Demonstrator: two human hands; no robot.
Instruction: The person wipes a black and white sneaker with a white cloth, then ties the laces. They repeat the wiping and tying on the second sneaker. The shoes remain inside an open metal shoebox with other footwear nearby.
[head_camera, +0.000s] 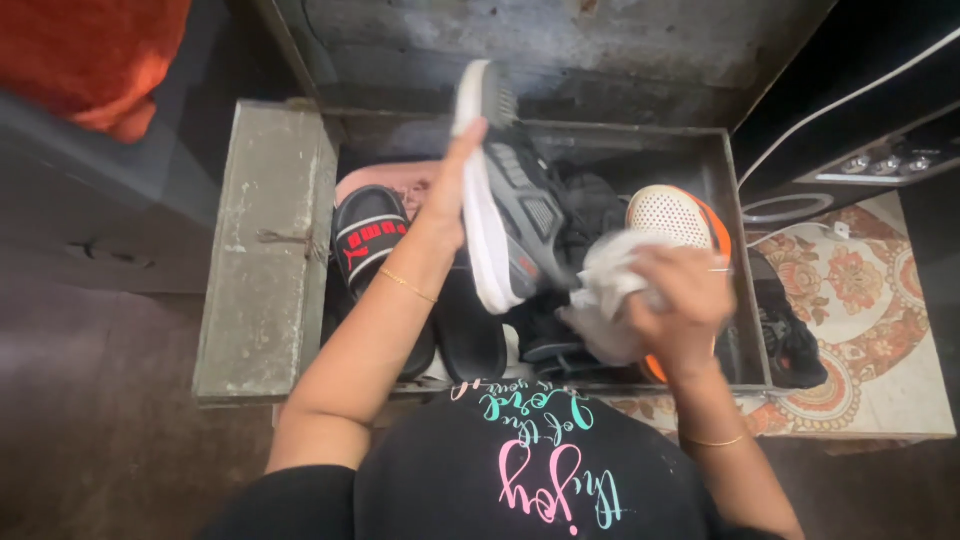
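Observation:
My left hand (447, 196) holds a grey and black sneaker (510, 190) with a white sole, tilted up over an open metal trunk (262, 250). A crumpled white cloth (610, 290) is gripped in my right hand (680, 300) and pressed against the sneaker's side near its heel. Both hands hover above the footwear lying in the trunk.
Inside the trunk lie a black slide sandal with a red and white strap (370, 240), a pink shoe (395, 180), an orange and white sneaker (680, 218) and dark shoes. A floral mat (870, 300) is at right, an orange cloth (100, 50) at upper left.

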